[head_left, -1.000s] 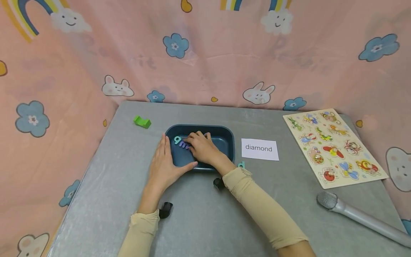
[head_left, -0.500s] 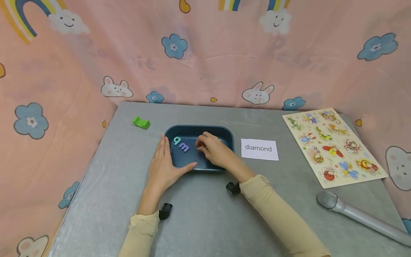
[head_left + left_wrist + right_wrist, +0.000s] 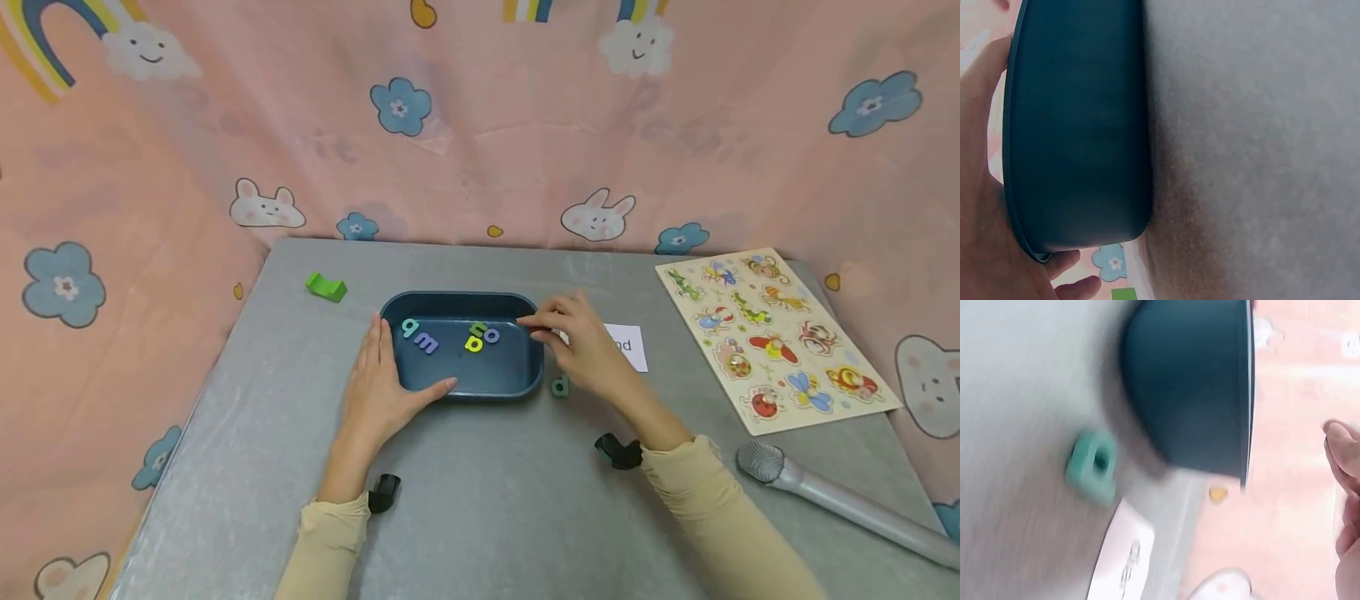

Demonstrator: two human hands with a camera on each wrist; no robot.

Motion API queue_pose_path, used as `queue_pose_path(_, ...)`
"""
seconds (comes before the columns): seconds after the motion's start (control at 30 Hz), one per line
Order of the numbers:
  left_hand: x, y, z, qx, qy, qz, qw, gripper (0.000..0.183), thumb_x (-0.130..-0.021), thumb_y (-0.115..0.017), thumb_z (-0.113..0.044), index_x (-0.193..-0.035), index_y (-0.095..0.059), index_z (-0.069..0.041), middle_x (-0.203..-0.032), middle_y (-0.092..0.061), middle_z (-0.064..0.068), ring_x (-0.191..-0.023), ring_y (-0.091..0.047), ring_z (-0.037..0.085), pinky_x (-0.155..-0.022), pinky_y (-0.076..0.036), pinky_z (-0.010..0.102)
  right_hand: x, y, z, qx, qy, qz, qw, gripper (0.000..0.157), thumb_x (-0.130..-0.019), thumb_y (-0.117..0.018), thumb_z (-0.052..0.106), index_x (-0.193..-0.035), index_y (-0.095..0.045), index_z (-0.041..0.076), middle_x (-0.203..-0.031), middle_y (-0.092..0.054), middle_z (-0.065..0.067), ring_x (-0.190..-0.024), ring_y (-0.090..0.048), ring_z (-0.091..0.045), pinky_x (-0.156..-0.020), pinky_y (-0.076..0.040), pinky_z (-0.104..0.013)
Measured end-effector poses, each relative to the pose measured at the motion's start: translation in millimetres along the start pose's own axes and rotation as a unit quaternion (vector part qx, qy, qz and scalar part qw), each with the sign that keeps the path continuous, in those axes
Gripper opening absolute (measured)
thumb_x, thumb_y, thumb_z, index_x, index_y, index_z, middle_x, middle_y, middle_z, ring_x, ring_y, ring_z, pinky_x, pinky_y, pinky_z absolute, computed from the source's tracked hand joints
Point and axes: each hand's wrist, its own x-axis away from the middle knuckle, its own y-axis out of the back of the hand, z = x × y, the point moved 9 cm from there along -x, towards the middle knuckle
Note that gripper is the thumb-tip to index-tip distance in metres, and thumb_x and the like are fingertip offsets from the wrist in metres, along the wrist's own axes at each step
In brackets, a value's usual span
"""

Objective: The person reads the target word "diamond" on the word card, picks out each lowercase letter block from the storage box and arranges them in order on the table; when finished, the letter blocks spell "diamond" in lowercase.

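My left hand steadies the dark blue tray at its left end, thumb along the near rim. My right hand is over the tray's right rim, thumb and fingertips together on what looks like a small dark red piece, mostly hidden. Inside the tray lie a teal letter and a purple letter m at left. A green letter n, a yellow letter and a purple letter o sit close together right of centre. On the table, a teal letter d rests by the tray's near right corner.
A white word card lies right of the tray, partly covered by my right hand. Farther right are a wooden animal puzzle board and a silver microphone. A green block stands at the back left.
My right hand has moved from inside the tray rightward to its right rim, uncovering the green, yellow and purple o letters. The left hand stays on the tray.
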Motion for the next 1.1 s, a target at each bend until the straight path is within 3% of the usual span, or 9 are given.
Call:
queue_pose_path(0.07, -0.1, -0.3, 0.4, -0.001, -0.002, 0.0, 1.0, 0.144, -0.076, -0.077, -0.081, -0.171, 0.001, -0.006, -0.181, 0.003, 0.012, -0.167, -0.008, 0.036, -0.132, -0.018, 0.059, 5.7, 8.8, -7.8, 0.006, 0.004, -0.013, 1.0, 0.018, -0.095, -0.073, -0.006, -0.106, -0.083, 0.003, -0.1, -0.068, -0.009, -0.098, -0.054, -0.025, -0.081, -0.048, -0.035)
queue_pose_path(0.23, -0.7, 0.0, 2.0, 0.0, -0.002, 0.0, 1.0, 0.144, -0.076, -0.077, -0.081, -0.17, 0.003, -0.006, -0.181, 0.004, 0.012, -0.167, -0.007, 0.036, -0.133, -0.018, 0.058, 20.2, 19.4, -31.2, -0.002, -0.011, -0.026, 1.0, 0.019, -0.092, -0.071, -0.014, -0.09, -0.079, 0.004, -0.094, -0.067, -0.009, -0.087, -0.064, -0.021, -0.075, -0.053, -0.025)
queue_pose_path(0.27, -0.6, 0.1, 2.1, 0.0, -0.001, 0.0, 1.0, 0.144, -0.076, -0.077, -0.081, -0.17, 0.003, -0.007, -0.181, 0.004, 0.012, -0.167, -0.007, 0.036, -0.133, -0.018, 0.058, 23.4, 19.8, -36.2, -0.006, -0.018, -0.025, 1.0, 0.019, -0.092, -0.071, -0.015, -0.09, -0.079, 0.003, -0.093, -0.067, -0.009, -0.084, -0.065, -0.021, -0.075, -0.053, -0.02)
queue_pose_path(0.33, -0.8, -0.6, 2.5, 0.0, -0.002, 0.002, 1.0, 0.144, -0.076, -0.076, -0.081, -0.17, 0.003, -0.006, -0.181, 0.004, 0.012, -0.167, -0.007, 0.036, -0.133, -0.018, 0.058, 30.7, 19.0, -46.9, -0.008, -0.039, -0.017, 0.999, 0.017, -0.091, -0.071, -0.015, -0.093, -0.078, 0.0, -0.093, -0.067, -0.011, -0.084, -0.067, -0.022, -0.078, -0.057, -0.022)
queue_pose_path(0.5, -0.8, -1.2, 1.6, -0.001, -0.005, 0.001, 1.0, 0.143, -0.077, -0.077, -0.08, -0.17, 0.002, -0.006, -0.181, 0.003, 0.013, -0.167, -0.008, 0.037, -0.133, -0.018, 0.058, 48.4, 15.3, -61.0, 0.025, -0.068, 0.014, 0.997, 0.017, -0.091, -0.075, -0.011, -0.105, -0.081, -0.002, -0.099, -0.072, -0.014, -0.096, -0.064, -0.03, -0.084, -0.056, -0.044)
queue_pose_path(0.63, 0.0, -1.1, 1.0, 0.0, -0.003, 0.003, 1.0, 0.143, -0.077, -0.078, -0.078, -0.17, 0.002, -0.005, -0.181, 0.003, 0.013, -0.167, -0.008, 0.037, -0.133, -0.018, 0.058, 58.3, 10.4, -64.3, 0.052, -0.079, 0.037, 0.995, 0.015, -0.088, -0.079, -0.009, -0.099, -0.083, 0.0, -0.096, -0.077, -0.012, -0.094, -0.067, -0.03, -0.082, -0.055, -0.047)
queue_pose_path(0.83, 0.3, -0.4, 0.3, 0.003, 0.001, 0.006, 1.0, 0.142, -0.078, -0.078, -0.078, -0.17, 0.003, -0.006, -0.181, 0.004, 0.012, -0.167, -0.007, 0.036, -0.133, -0.017, 0.058, 71.2, -5.6, -77.2, 0.041, -0.145, 0.076, 0.986, 0.014, -0.089, -0.077, -0.01, -0.097, -0.082, 0.001, -0.097, -0.08, -0.012, -0.09, -0.072, -0.024, -0.083, -0.06, -0.046)
queue_pose_path(1.0, 0.0, -0.7, 0.4, 0.004, 0.0, 0.006, 1.0, 0.142, -0.078, -0.078, -0.078, -0.17, 0.003, -0.007, -0.181, 0.004, 0.012, -0.167, -0.007, 0.036, -0.133, -0.018, 0.059, 74.3, -10.5, -77.3, 0.034, -0.152, 0.061, 0.986, 0.013, -0.09, -0.078, -0.008, -0.1, -0.081, 0.0, -0.094, -0.081, -0.01, -0.086, -0.073, -0.021, -0.077, -0.061, -0.039)
queue_pose_path(1.1, -0.2, -0.5, -0.1, 0.004, -0.001, 0.005, 1.0, 0.143, -0.077, -0.078, -0.078, -0.171, 0.003, -0.007, -0.181, 0.003, 0.012, -0.167, -0.007, 0.036, -0.133, -0.018, 0.059, 75.8, -9.7, -78.2, 0.055, -0.159, 0.051, 0.984, 0.007, -0.088, -0.084, 0.001, -0.092, -0.08, 0.003, -0.085, -0.077, -0.006, -0.077, -0.068, -0.017, -0.07, -0.055, -0.032)
